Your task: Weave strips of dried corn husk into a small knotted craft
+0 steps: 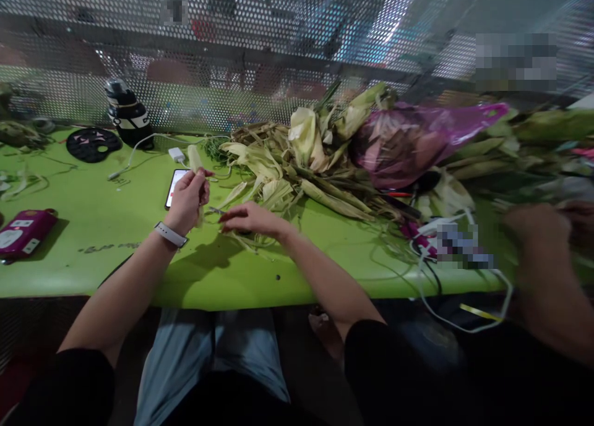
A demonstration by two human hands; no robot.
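Pinched upright in my left hand (188, 194) is a pale strip of corn husk (193, 158), its lower end hanging below my fingers. My right hand (254, 219) is just to the right, palm down with bent fingers. A thin grey tool tip (215, 210) sticks out past its fingertips; the rest is hidden under the hand. Beyond both hands lies a heap of dried corn husks (271, 166), with loose strips below my right hand. A phone with a lit screen (174, 188) rests on the table behind my left hand.
On the green table (185, 284) stand a dark bottle (130, 117), a black palette-shaped pad (93, 144) and a magenta power strip (28, 233). A pink plastic bag (399, 148) sits on the husks. White cables (420, 277) hang over the edge near a co-worker's hand (538, 225).
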